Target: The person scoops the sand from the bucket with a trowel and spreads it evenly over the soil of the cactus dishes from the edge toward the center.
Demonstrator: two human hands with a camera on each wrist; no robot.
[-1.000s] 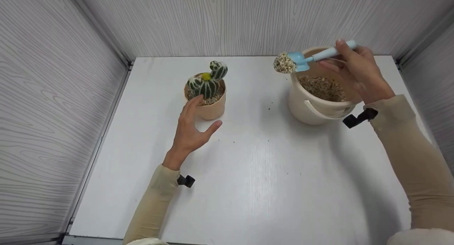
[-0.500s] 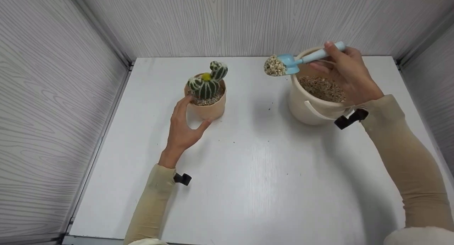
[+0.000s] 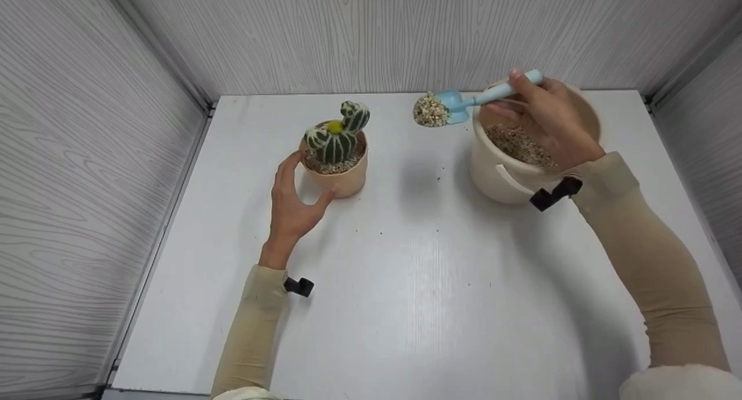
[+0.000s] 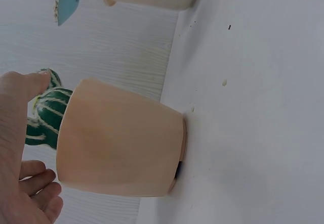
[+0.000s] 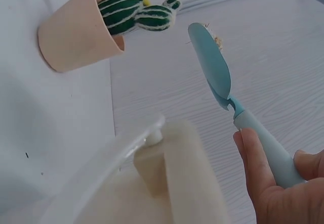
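2 hands are at work on the white table (image 3: 406, 284). A blue scoop (image 3: 458, 104) is gripped by its handle in the curled fingers (image 3: 524, 98) of the right hand (image 3: 548, 124), and a heap of pale gravel (image 3: 429, 110) is carried in its bowl, just left of the cream bucket (image 3: 504, 180), which is partly filled with brown gravel. The fingers of the left hand (image 3: 293, 200) are spread loosely around the peach pot (image 3: 342, 177), the thumb apparently touched against its base, though contact cannot be told for certain. 1 striped green cactus (image 3: 336, 136) is held upright in that pot.
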